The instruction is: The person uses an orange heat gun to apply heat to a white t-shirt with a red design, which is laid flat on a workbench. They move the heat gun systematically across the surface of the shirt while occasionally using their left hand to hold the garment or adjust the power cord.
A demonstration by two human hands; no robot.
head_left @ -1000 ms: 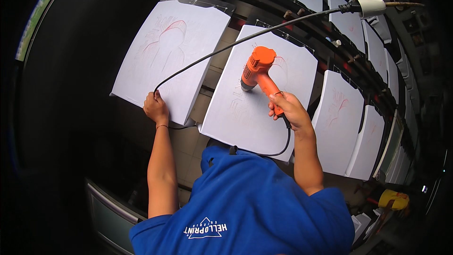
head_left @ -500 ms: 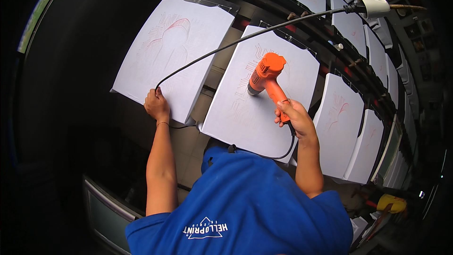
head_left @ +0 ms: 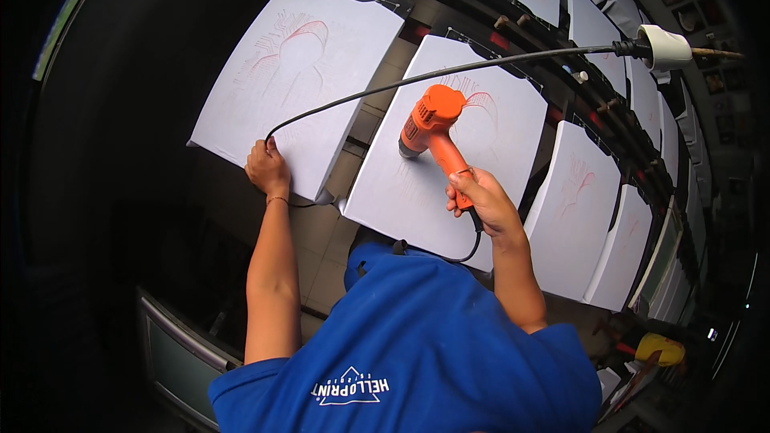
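Right hand [head_left: 485, 202], one: fingers wrapped closed around the grip of an orange heat gun [head_left: 439, 124]. Heat gun, one: over the centre white panel [head_left: 409, 192], nozzle down (contact with the surface cannot be told). Left hand [head_left: 267, 168], one: curled closed on a black cord [head_left: 513, 58], at the left white panel's [head_left: 349, 56] near edge. White adapter [head_left: 667, 48], one: far right, at the cord's end.

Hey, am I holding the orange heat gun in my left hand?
No, your right hand grips the orange heat gun by its handle, while your left hand holds the black cord.
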